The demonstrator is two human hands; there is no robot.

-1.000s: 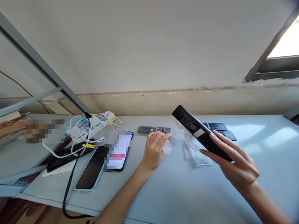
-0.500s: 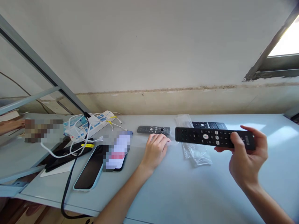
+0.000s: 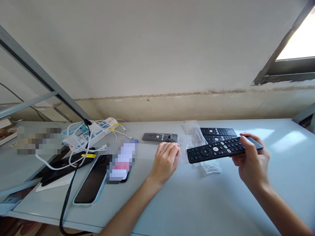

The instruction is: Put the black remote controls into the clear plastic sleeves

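One pale desk (image 3: pixel 201 203), right hand (image 3: pixel 253 160) full, left hand (image 3: pixel 165 162) curled

The right hand grips a black remote (image 3: pixel 205 151), thumb uppermost, at three o'clock from the left hand. The left hand's fingers bend narrowly; whether they pinch anything, I cannot tell. The thumb hides some of the remote, which blocks part of a clear bag (image 3: pixel 210 167). Its buttons face up, several white.
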